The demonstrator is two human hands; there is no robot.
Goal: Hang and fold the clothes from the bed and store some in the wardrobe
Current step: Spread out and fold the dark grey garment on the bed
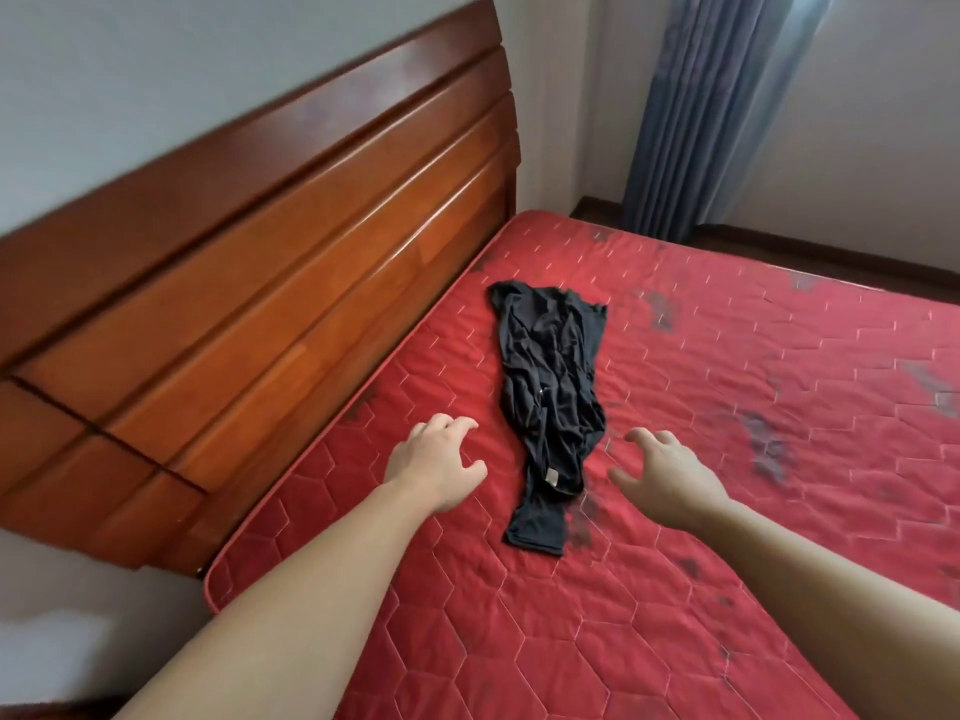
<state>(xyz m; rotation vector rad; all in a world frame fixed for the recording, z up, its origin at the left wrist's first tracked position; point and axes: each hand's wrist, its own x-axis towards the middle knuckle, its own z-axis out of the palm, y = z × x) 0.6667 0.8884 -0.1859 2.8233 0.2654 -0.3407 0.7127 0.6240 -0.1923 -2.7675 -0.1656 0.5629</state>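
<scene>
A crumpled black garment (pixel 552 392) lies in a long strip on the red quilted mattress (pixel 727 459), running from near the headboard toward me. My left hand (pixel 439 462) hovers just left of its lower half, fingers spread and curled, holding nothing. On the other side, my right hand (pixel 662 472) is also open, with fingers apart, a short gap from the cloth. Neither hand touches the garment.
A tall wooden headboard (pixel 270 283) runs along the mattress's left side. Blue-grey curtains (pixel 701 111) hang at the far corner by a white wall. The mattress bears dark stains. A gap with white floor shows at bottom left.
</scene>
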